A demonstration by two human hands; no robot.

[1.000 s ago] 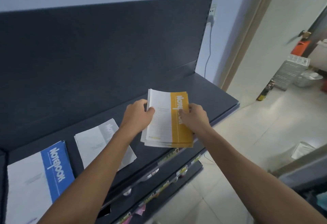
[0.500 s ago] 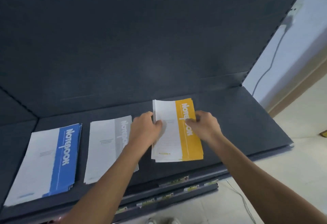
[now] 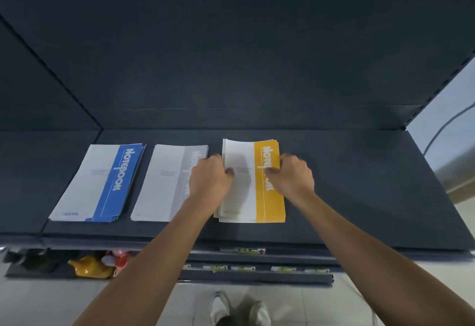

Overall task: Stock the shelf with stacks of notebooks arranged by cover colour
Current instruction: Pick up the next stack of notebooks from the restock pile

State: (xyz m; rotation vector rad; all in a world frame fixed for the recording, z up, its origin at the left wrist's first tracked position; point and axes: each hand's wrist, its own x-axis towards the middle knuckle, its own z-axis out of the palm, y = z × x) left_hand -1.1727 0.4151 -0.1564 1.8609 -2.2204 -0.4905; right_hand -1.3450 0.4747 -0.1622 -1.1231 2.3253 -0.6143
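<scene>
Down at your near left, a yellow packet (image 3: 90,269) lies beside a red one (image 3: 120,258). Price labels (image 3: 243,250) line the lower edges. Your white shoes (image 3: 219,306) stand on pale floor tiles (image 3: 334,305). At far right hangs a dark cable (image 3: 446,123).

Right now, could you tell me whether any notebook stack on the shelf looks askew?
The blue stack is fanned out along its right edge. The yellow stack, gripped by left hand and right hand, shows staggered left edges.

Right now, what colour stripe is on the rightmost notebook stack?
Notebook stack: orange-yellow stripe; head view.
</scene>
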